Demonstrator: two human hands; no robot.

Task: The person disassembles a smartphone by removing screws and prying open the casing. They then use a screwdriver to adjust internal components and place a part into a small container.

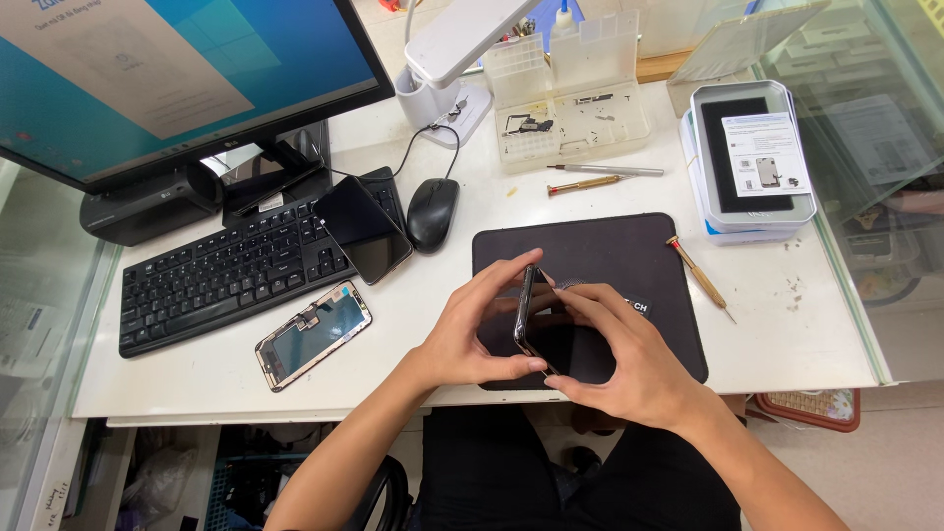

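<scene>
Both hands hold a dark smartphone (pixel 526 313) on its edge, just above a black work mat (pixel 639 256). My left hand (pixel 470 329) grips its left side, thumb at the lower end and fingers at the top. My right hand (pixel 619 356) clasps the right side, fingertips pressed along the phone's edge. A detached phone screen panel (pixel 313 334) lies face down on the white table, left of my hands. Another black phone (pixel 362 229) rests tilted on the keyboard's right end.
A black keyboard (pixel 221 275), mouse (pixel 433 212) and monitor (pixel 167 79) fill the left. Screwdrivers (pixel 698 277) (pixel 585 184) lie near the mat. A clear parts tray (pixel 570 108), a white desk lamp (pixel 447 59) and a stacked white phone box (pixel 752 162) stand behind.
</scene>
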